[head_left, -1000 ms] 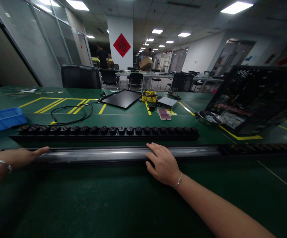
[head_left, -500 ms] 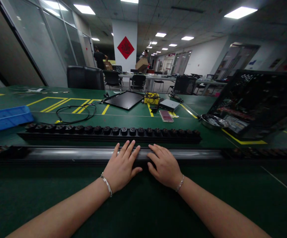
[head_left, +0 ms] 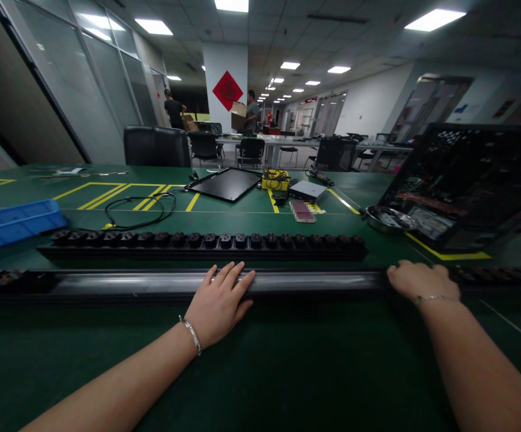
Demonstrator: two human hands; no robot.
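A long black power strip housing with an open metal channel (head_left: 120, 282) lies across the table before me. My left hand (head_left: 218, 303) rests on the middle of this channel, its fingers stretched out and slightly spread. At the channel's right end is my right hand (head_left: 425, 282), fingers curled down where the metal meets a row of black sockets (head_left: 499, 276); what they grip is hidden. More black sockets (head_left: 11, 279) sit at the left end of the housing. Just behind lies a separate black strip (head_left: 206, 247) carrying several round sockets.
Left stands a blue bin (head_left: 17, 225), near a coiled black cable (head_left: 141, 211). Farther back are a flat black panel (head_left: 228, 183), a yellow box (head_left: 275, 179) and a grey device (head_left: 308, 190). A metal bowl (head_left: 384, 223) stands beside a black computer case (head_left: 472, 186). Two people are in the background.
My right hand has moved right along the channel, from beside my left hand to the right-hand sockets, and its fingers have curled. My left hand stays in place. A background person's carton has shifted left.
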